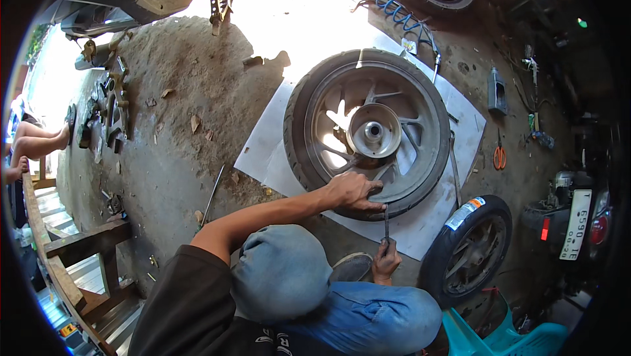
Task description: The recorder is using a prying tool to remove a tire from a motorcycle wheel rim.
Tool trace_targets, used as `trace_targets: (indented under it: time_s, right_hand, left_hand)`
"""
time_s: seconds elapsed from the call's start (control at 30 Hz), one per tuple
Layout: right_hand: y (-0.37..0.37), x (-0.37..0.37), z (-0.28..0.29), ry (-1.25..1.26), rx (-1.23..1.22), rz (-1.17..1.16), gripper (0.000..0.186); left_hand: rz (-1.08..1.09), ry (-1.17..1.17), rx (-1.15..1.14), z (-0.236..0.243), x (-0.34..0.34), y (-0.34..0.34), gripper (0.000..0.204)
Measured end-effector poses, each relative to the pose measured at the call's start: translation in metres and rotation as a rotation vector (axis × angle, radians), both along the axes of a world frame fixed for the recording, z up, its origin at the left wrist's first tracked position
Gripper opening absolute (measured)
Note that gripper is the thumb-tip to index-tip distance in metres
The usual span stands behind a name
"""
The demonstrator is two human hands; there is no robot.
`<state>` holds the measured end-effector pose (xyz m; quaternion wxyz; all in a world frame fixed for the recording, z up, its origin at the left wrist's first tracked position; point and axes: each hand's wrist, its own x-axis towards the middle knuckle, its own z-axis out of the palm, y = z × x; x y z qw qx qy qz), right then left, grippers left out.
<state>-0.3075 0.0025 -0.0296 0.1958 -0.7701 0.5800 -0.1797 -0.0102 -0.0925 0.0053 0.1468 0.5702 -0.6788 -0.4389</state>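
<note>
A large motorcycle wheel point(430, 178) with a black tyre and a grey spoked rim lies flat on a white sheet point(263, 152) in front of me. My left hand point(358, 192) rests on the near side of the rim and tyre, its fingers stretched toward the right. Below it, my right hand point(386, 262) is closed round the lower end of a dark metal tyre lever point(386, 226). The lever stands nearly straight up in the picture, its upper end at the tyre's near edge, beside my left fingertips.
A smaller wheel point(496, 224) lies at right, above a teal plastic chair point(486, 339). Orange-handled scissors point(499, 157), a grey bottle point(497, 93) and a blue coiled hose point(394, 9) lie beyond. Metal parts point(115, 106) and a wooden bench point(85, 244) stand left, near another person's leg point(41, 138).
</note>
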Motion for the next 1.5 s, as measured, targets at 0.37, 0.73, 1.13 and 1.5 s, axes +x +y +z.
trace_targets:
  time_s: [0.37, 0.73, 1.13, 1.5]
  right_hand:
    - [-0.005, 0.013, 0.04, -0.145, 0.052, -0.023, 0.023]
    - [-0.033, 0.007, 0.079, 0.011, 0.156, 0.112, 0.023]
    - [-0.135, 0.043, 0.098, 0.583, 0.934, 0.327, 0.025]
    - [-0.155, 0.018, 0.068, 0.379, 1.162, 0.429, 0.038]
  left_hand:
    - [-0.021, -0.031, 0.009, -0.006, 0.001, 0.002, 0.09]
    - [-0.144, -0.043, 0.069, -0.01, 0.01, -0.01, 0.106]
    - [-0.163, 0.102, 0.106, 0.002, 0.012, -0.016, 0.102]
    - [-0.084, -0.127, 0.099, 0.014, 0.002, -0.009, 0.084]
